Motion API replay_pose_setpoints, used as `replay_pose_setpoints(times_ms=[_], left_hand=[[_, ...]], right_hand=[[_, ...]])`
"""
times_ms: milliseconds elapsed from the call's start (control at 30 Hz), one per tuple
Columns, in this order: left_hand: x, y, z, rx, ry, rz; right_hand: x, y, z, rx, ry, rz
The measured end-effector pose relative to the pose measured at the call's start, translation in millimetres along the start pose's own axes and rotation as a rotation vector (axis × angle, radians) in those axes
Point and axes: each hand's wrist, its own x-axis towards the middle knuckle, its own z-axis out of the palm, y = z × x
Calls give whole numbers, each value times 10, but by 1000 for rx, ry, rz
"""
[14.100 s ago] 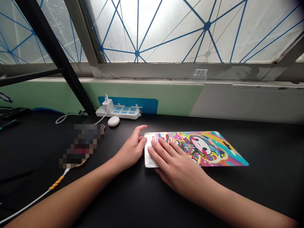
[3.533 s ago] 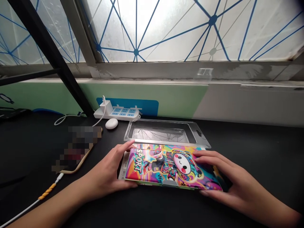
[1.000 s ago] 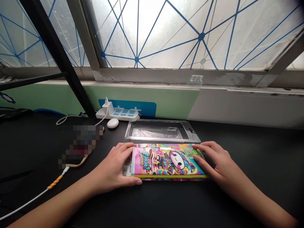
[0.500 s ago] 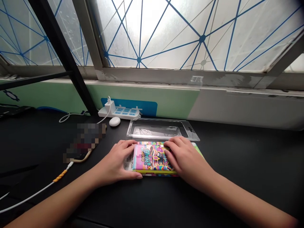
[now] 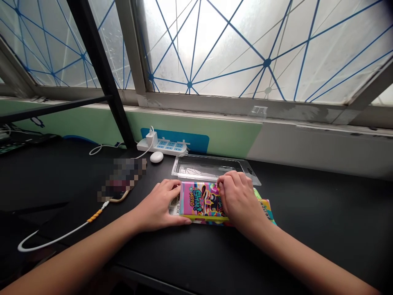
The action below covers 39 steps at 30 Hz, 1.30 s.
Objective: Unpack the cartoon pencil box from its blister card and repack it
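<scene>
Printed box, qty 1: bright multicol. print, lying on barcoded card, approx. mid-surface L–R, betw. rear & front edges of the black surface.

Hands, qty 2: L hand spans box's L end, thumb on near side, fingers far side, holding box & card. R hand bunched narrow over box's R part; whether it grips anything, can't tell (view blocked).

Adj.: clear tray just behind, twd rear edge; white cable near L forearm, twd L edge.

Risks (est.): box may skid on card if L hold slackens under R force; tray may get knocked if R knuckles swing rearward; cable may snag if L forearm shifts L.
</scene>
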Motion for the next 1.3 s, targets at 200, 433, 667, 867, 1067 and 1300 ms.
replay_pose_setpoints(times_ms=[200,433,667,867,1067,1300], left_hand=[[-43,-62,24,-62,42,-50],[-138,-220,-259,-163,-220,-25],[-146,-217,-377,-290,-248,-141],[-92,-110,-289,-182,-211,-148],[-87,-183,-315,-226,-205,-121],[-116,-255,-285,-342,-154,-139]], right_hand=[[-68,-23,-267,1,195,-212],[-361,-246,-785,289,-74,-343],[-581,361,-865,495,-562,-239],[-952,1041,-597,522,-569,105],[-1057,1030,-417,633,-617,327],[-957,1055,-392,788,-460,496]])
